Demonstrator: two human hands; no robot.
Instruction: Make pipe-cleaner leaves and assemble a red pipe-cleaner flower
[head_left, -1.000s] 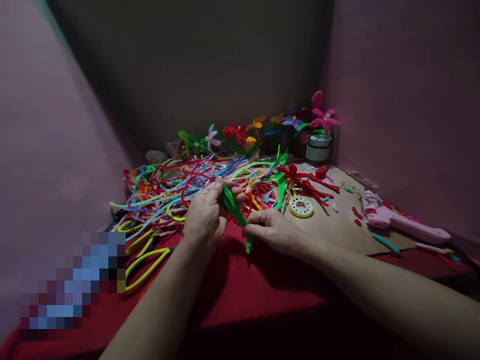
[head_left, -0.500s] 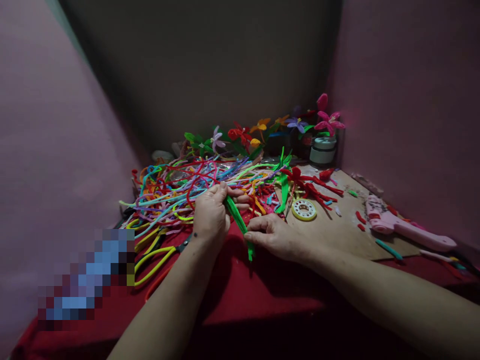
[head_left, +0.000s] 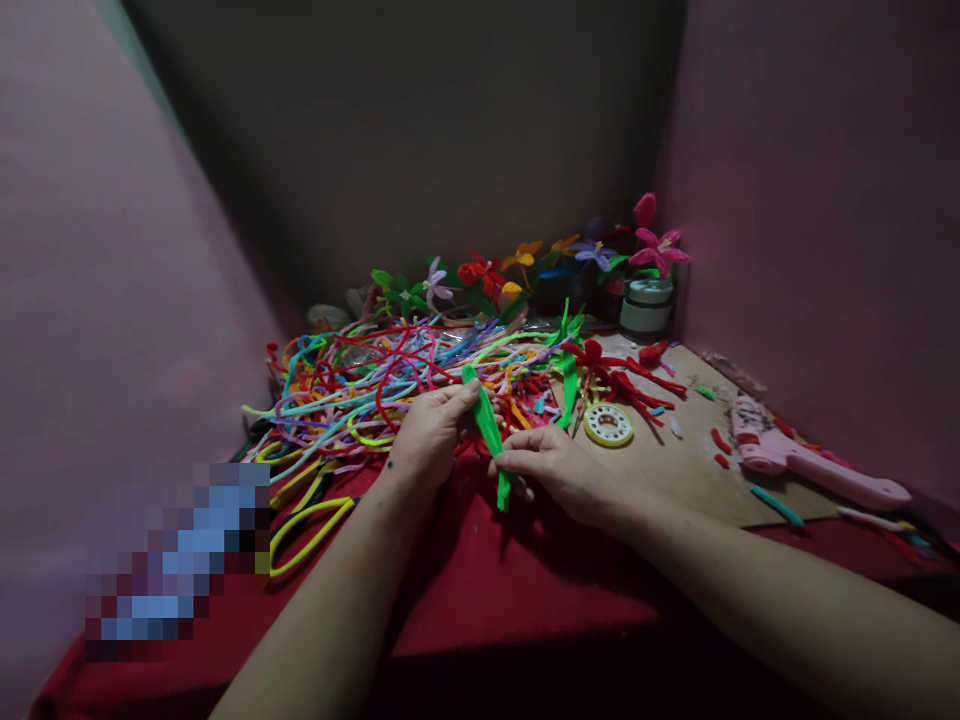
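Between my two hands is a bright green pipe-cleaner leaf (head_left: 489,430), slanting from upper left to lower right above the red cloth. My left hand (head_left: 435,430) pinches it near its rounded upper end, the thumb lying along its edge. Lower down, my right hand (head_left: 547,465) grips it near the narrow tail, which sticks out below the fingers. Just beyond my hands lies a tangled heap of coloured pipe cleaners (head_left: 420,350). Another green pipe-cleaner bundle (head_left: 568,390) and a red pipe-cleaner flower (head_left: 600,362) rest behind my right hand.
A yellow-rimmed white tape roll (head_left: 608,425) and a pink glue gun (head_left: 817,465) lie on a brown board (head_left: 675,480). Yellow-handled scissors (head_left: 307,530) are beside my left forearm. Finished flowers (head_left: 480,270) and a lidded jar (head_left: 646,305) stand at the back. A blurred-out patch covers the left.
My left hand has turned and opened from a fist-like hold to a thumb pinch, so the leaf's rounded top now shows. My right hand keeps its grip near the lower end.
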